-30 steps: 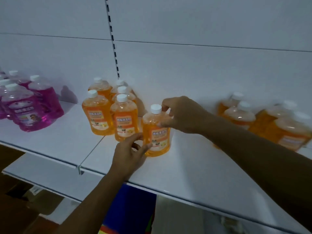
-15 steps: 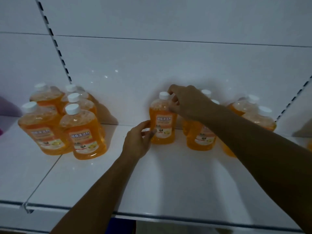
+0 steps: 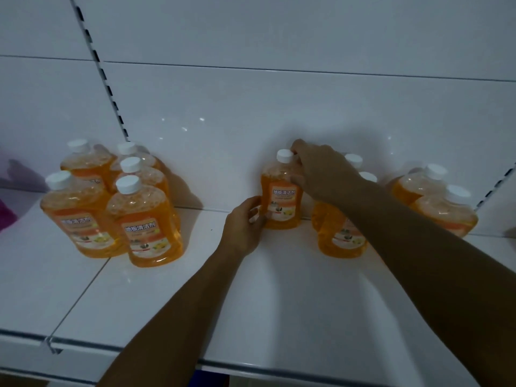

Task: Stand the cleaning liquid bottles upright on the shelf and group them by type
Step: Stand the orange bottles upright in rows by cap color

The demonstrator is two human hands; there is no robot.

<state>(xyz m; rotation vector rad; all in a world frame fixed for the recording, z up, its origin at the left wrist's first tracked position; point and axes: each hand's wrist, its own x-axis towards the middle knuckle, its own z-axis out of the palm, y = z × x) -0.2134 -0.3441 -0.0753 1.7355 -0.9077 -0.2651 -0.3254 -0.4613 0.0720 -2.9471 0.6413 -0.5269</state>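
An orange cleaning liquid bottle (image 3: 282, 196) with a white cap stands upright at the back of the white shelf (image 3: 195, 297). My right hand (image 3: 324, 174) grips its shoulder and neck from the right, fingers beside the cap. My left hand (image 3: 245, 227) holds its lower left side near the base. Several upright orange bottles (image 3: 117, 208) form a cluster at the left. To the right, partly hidden behind my right arm, more orange bottles (image 3: 343, 236) stand close by, with another orange pair (image 3: 441, 202) further right.
A pink bottle's edge (image 3: 7, 216) shows at the far left. A slotted upright (image 3: 103, 71) runs up the white back panel, and another slotted upright (image 3: 499, 182) stands at the right. The shelf's front edge (image 3: 251, 370) crosses the bottom, with a joint (image 3: 53, 347) at lower left.
Both hands have carried the orange bottle away from the left cluster, to the right and toward the back wall, beside the right-hand bottles. The view swung right; the pink bottles left view.
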